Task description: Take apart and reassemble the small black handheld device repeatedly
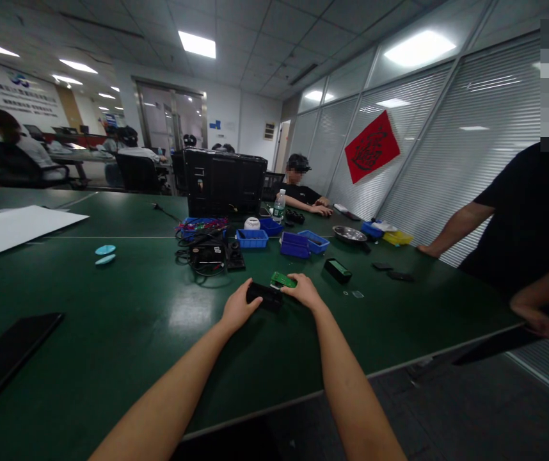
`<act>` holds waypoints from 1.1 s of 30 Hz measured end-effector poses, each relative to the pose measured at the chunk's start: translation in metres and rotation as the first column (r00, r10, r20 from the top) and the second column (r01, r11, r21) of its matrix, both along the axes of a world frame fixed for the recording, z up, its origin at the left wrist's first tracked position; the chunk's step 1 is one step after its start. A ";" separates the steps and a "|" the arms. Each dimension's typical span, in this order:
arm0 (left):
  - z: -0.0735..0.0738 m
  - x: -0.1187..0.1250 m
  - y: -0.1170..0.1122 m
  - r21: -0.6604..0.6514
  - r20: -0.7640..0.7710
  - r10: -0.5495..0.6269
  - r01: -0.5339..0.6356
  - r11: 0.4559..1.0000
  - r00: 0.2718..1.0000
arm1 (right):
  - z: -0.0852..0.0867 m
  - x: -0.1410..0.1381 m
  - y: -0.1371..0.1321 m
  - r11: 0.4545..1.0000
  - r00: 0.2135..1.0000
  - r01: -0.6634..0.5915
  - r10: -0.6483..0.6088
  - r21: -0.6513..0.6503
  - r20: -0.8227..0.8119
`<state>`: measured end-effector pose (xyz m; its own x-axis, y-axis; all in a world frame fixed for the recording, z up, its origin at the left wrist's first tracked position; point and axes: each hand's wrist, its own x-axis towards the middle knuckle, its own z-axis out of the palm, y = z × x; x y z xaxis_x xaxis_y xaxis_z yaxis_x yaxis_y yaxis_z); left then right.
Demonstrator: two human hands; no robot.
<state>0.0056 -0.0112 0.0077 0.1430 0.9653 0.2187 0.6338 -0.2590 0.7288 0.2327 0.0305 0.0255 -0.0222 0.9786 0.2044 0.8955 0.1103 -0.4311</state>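
Observation:
My left hand [240,306] grips a black rectangular plastic case [265,296] by its left end, just above the green table. In my right hand [304,292], between thumb and fingers, is a green circuit board [282,280], held over the far right side of the case. The board's near edge overlaps the case from my viewpoint; whether they touch I cannot tell. To the right lies another black case [338,270] with a green board showing in its top. Beyond it are flat black pieces [400,276], and a small clear piece [358,294] lies nearer.
Blue bins [252,239], a tangle of cables with a black device [208,253], a water bottle [279,205] and a metal bowl [349,234] stand farther back. A person in black [524,211] leans on the table at right; another person [303,192] sits at the far side.

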 end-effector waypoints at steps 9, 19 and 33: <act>0.001 0.001 -0.002 0.002 -0.075 -0.027 0.027 1.000 0.997 | 0.001 0.011 0.003 0.990 0.992 0.130 -0.129 -0.049 0.006; -0.001 0.002 -0.003 0.038 -0.101 0.001 0.003 0.999 0.995 | 0.002 0.013 0.003 0.989 0.989 0.145 -0.144 -0.041 0.036; 0.006 0.001 -0.005 -0.028 -0.063 -0.005 0.003 1.000 0.998 | 0.017 0.004 -0.005 0.999 0.752 0.005 0.019 0.034 -0.659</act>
